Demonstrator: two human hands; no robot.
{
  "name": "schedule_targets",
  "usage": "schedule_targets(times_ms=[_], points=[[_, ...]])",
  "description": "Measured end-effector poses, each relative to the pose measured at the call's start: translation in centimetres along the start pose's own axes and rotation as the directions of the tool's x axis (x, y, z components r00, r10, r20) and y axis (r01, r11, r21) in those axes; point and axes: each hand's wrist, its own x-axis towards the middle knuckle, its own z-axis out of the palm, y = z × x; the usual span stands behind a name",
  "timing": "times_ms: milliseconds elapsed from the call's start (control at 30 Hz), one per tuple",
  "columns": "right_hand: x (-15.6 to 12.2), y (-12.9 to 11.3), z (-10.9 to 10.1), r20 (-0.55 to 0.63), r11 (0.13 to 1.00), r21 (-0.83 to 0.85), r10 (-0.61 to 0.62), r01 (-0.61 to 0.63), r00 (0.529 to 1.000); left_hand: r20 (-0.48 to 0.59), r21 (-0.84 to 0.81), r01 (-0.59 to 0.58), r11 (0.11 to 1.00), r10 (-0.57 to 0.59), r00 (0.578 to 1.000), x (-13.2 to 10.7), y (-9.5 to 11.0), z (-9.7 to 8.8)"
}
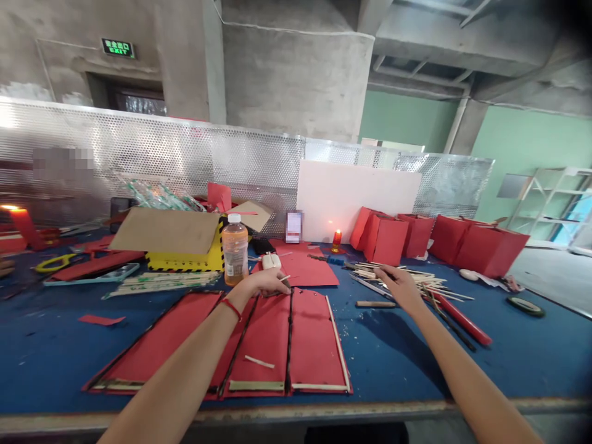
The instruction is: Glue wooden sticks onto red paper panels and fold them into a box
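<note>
My left hand (268, 282) is closed at the far edge of a red card panel (261, 317), with a short pale stick (284, 279) showing at its fingertips. Dark glue-like lines divide the panel into sections, and pale wooden strips (319, 387) run along parts of its border. A loose strip (259, 361) lies across the middle section. Over to the right, my right hand (398, 283) reaches with fingers stretched out over a heap of thin wooden sticks (430, 279). Any stick under its fingertips is too small to make out.
An orange drink bottle (235, 250) stands behind the panel, beside a yellow box (185, 262). A lit candle (337, 239) burns near several folded red card pieces (387, 240). A red candle stick (462, 317) lies right of the heap. Another flame (8, 208) burns far left.
</note>
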Motion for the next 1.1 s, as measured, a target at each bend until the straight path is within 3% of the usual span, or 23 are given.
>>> schedule_targets(times_ms=[200, 500, 1100], points=[[0.2, 0.2, 0.1, 0.168, 0.988, -0.076, -0.124, 0.138, 0.978, 0.003, 0.018, 0.023, 1.0, -0.023, 1.0, -0.7, 0.6, 0.2], [0.0, -0.1, 0.6, 0.142, 0.96, -0.154, -0.215, 0.236, 0.966, -0.013, -0.021, -0.023, 1.0, 0.023, 1.0, -0.6, 1.2, 0.6], [-0.3, -0.8, 1.1, 0.212, 0.956, -0.217, -0.151, 0.197, 0.966, -0.052, -0.022, -0.033, 0.999, 0.031, 0.998, -0.7, 1.3, 0.6]])
